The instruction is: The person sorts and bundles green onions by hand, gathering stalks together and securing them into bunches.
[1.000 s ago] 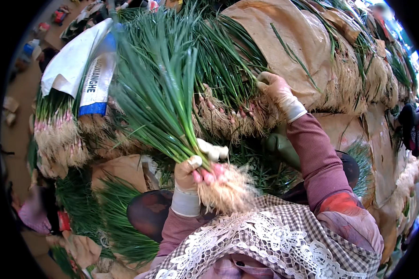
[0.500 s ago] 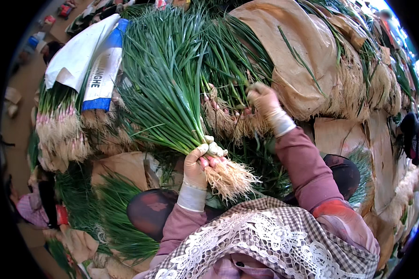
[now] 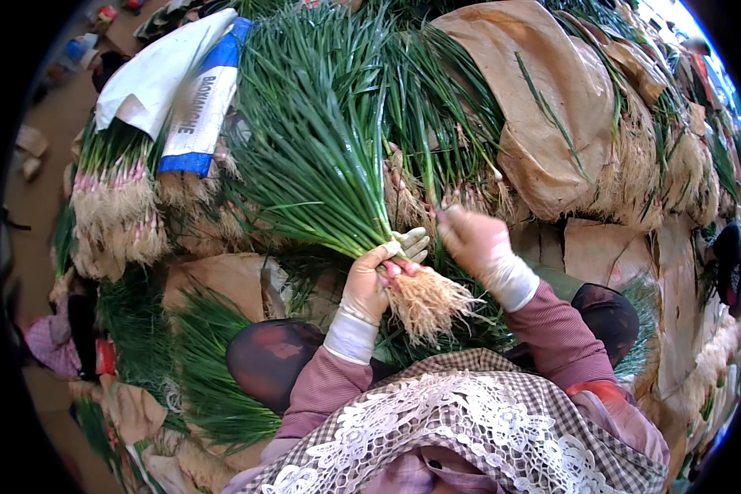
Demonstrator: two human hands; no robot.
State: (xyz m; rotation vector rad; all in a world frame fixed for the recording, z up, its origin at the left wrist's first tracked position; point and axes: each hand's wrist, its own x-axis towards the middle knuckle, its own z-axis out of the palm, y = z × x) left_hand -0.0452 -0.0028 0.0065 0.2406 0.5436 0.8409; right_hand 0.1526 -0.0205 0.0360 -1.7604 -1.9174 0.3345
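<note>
My left hand (image 3: 372, 280), in a pale glove with a white cuff, is wrapped round a thick bunch of scallions (image 3: 325, 156) just above the bulbs. Their long green leaves fan away from me, and pinkish bulbs and a tuft of pale roots (image 3: 428, 306) stick out toward me. To the right of the bunch, my right hand (image 3: 473, 239) is closed and slightly blurred. It pinches the lower end of a scallion stalk (image 3: 430, 177) whose leaves run back into the loose pile (image 3: 469, 193) beyond. The bulb end of that stalk is hidden by the fingers.
A brown sheet (image 3: 535, 107) covers scallions at the far right. Bundled scallions (image 3: 111, 193) lie at the left under a white and blue sack (image 3: 199, 103). More green leaves (image 3: 214, 379) rest beside my left knee (image 3: 272, 358). Another person in a pink checked garment (image 3: 53, 342) shows at the left edge.
My right hand has come down from the pile toward the bunch with a scallion stalk in its fingers. My left hand, holding the bunch, appears slightly farther right and higher.
</note>
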